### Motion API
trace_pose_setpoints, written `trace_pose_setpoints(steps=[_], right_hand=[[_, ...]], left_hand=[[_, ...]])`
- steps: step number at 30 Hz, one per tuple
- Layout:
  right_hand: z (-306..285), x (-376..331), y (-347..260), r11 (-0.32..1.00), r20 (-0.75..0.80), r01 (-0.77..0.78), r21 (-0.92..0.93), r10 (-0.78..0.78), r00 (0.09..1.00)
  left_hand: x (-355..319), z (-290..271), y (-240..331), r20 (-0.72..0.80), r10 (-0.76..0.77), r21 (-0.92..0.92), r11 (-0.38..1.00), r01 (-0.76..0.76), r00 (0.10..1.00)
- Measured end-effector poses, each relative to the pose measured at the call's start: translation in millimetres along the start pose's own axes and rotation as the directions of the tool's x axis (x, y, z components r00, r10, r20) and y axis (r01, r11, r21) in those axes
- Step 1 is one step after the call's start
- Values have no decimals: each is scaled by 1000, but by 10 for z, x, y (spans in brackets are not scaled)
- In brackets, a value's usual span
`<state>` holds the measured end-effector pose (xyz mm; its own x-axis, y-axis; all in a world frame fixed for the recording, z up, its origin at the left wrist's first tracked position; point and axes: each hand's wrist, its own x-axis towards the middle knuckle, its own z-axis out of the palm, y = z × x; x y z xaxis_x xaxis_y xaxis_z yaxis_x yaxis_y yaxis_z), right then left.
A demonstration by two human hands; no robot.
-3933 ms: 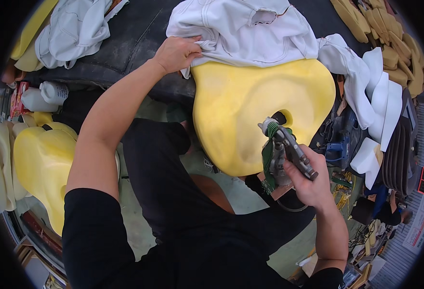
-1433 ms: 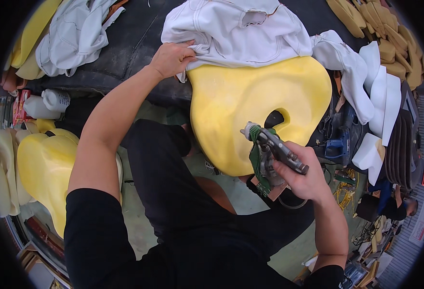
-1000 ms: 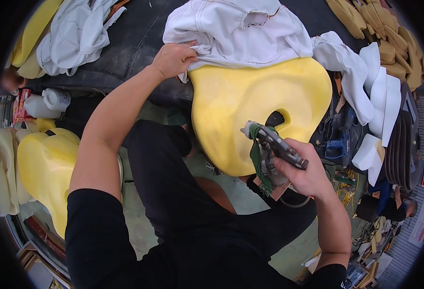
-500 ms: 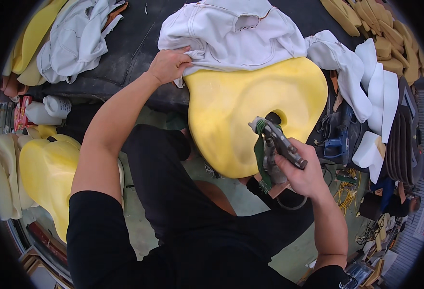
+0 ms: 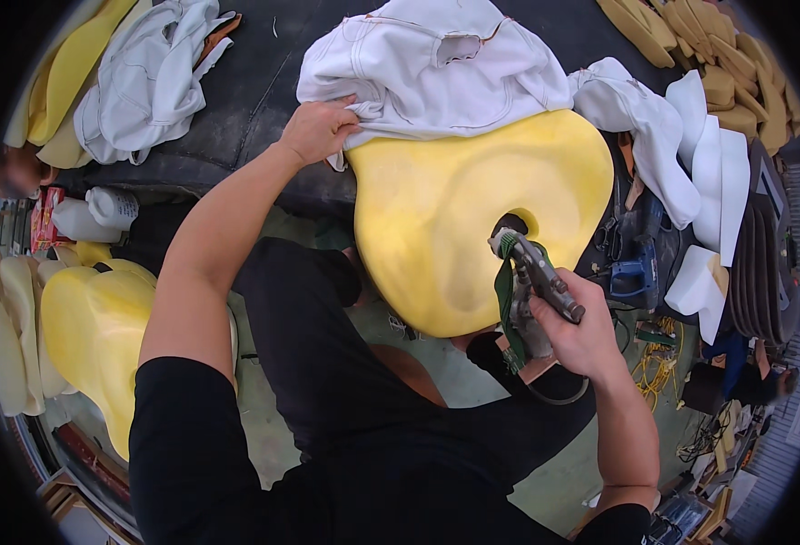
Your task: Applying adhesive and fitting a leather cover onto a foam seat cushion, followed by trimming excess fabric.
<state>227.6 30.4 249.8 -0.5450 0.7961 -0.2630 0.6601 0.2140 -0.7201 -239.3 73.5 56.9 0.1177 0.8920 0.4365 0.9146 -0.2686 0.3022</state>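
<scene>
Foam edges: we saw the big yellow foam piece jutting toward the person from the black-covered bench, its rounded lower rim overhanging the floor near the knees.
Cover edge: the crumpled white cover lay over the foam's far end, its near hem crossing the yellow.
Room for the gun: we found space between the foam's lower right side and the right thigh; a blue power tool bounded it on the right.
Bench: white draped fabric and white panels lay right of the foam, tan pieces beyond.
Workshop: we saw a greenish floor, another yellow foam piece at left and white jugs.
Left hand: arm stretched forward, fingers pinching the cover's left corner.
Right hand: elbow bent, fist wrapped around the spray gun, nozzle toward the foam's dark hole; we could not tell whether the trigger was pressed.
</scene>
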Motion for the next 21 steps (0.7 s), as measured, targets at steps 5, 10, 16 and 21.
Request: trace_pose_setpoints(steps=[5,10,16,21], right_hand=[[-66,26,-215,1000,128,14,14,-15,992],[-12,152,-281,989,196,34,144,-62,979],[-120,145,-163,990,105,53,130,-67,992],[-738,45,108,993,-120,13,114,0,993]], left_hand=[[1,-4,2,18,-20,20,1000,19,1000],[80,-4,85,48,-56,40,998,54,997],[47,-270,249,148,-71,84,995,59,986],[650,-1020,1223,497,-424,623,782,28,757]])
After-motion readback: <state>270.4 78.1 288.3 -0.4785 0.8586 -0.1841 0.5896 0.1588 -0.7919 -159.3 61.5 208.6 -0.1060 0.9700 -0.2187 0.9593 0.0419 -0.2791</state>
